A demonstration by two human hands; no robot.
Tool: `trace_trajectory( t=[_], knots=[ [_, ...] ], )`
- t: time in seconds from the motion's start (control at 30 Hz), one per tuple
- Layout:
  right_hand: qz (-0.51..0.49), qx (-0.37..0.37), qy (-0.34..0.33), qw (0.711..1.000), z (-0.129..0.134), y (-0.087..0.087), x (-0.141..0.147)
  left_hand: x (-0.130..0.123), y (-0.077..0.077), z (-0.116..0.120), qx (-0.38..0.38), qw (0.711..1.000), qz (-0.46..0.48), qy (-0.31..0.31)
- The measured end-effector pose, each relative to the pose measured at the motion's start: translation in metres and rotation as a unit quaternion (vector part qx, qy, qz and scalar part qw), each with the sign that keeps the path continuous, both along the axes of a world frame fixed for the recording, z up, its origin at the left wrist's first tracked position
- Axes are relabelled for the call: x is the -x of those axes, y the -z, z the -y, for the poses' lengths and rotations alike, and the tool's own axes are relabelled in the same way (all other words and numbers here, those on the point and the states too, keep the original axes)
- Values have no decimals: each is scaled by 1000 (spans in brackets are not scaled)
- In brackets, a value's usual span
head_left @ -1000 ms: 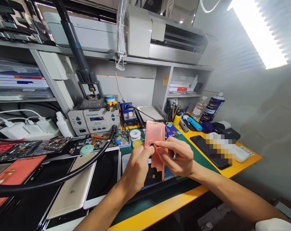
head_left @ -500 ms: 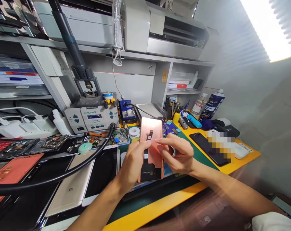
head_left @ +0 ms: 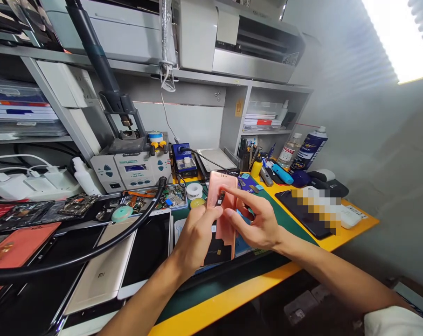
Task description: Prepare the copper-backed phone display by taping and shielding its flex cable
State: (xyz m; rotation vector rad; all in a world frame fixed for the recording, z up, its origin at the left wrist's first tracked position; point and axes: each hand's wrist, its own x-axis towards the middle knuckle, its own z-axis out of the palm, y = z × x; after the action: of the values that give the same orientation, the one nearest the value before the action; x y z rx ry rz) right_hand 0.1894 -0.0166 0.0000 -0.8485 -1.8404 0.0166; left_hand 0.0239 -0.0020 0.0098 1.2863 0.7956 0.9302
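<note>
A pink phone back panel (head_left: pixel 227 228), dark along its lower part, is held up over the green mat. My left hand (head_left: pixel 196 233) grips its left side, with the thumb lying across the inner face. A small black flex part (head_left: pixel 220 199) with a white label sits on the panel just above that thumb. My right hand (head_left: pixel 258 219) is at the panel's right side, its index fingertip touching the panel near the top of the flex part. The right thumb is bent below, with a gap between it and the index finger.
Phones, among them a gold one (head_left: pixel 101 268), lie at the left under a thick black hose (head_left: pixel 127 233). Behind stand a grey soldering station (head_left: pixel 136 170) and a parts tray (head_left: pixel 176 198). A black phone (head_left: pixel 304 214) and a spray can (head_left: pixel 309 151) are at the right.
My right index finger has moved up and left to the top of the flex part. The flex part now looks more slanted, and the panel is tilted slightly differently.
</note>
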Motion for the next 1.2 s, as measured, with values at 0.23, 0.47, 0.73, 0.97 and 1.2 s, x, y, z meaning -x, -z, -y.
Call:
trace_trajectory(
  t=[0.23, 0.47, 0.73, 0.97, 1.2],
  knots=[
    [13, -66, -44, 997, 3, -6, -1, -1, -3, 0, -8, 1000, -9, 6],
    [9, -78, -50, 996, 6, -4, -2, 1, 2, -3, 4, 1000, -10, -11],
    [-16, 6, 2, 1000, 0, 2, -5, -2, -6, 3, -1, 999, -37, 29],
    [3, -42, -60, 997, 4, -5, -3, -1, 0, -3, -19, 999, -40, 8],
    [10, -56, -96, 994, 4, -9, -3, 0, 3, -3, -6, 999, -48, 1]
  ],
)
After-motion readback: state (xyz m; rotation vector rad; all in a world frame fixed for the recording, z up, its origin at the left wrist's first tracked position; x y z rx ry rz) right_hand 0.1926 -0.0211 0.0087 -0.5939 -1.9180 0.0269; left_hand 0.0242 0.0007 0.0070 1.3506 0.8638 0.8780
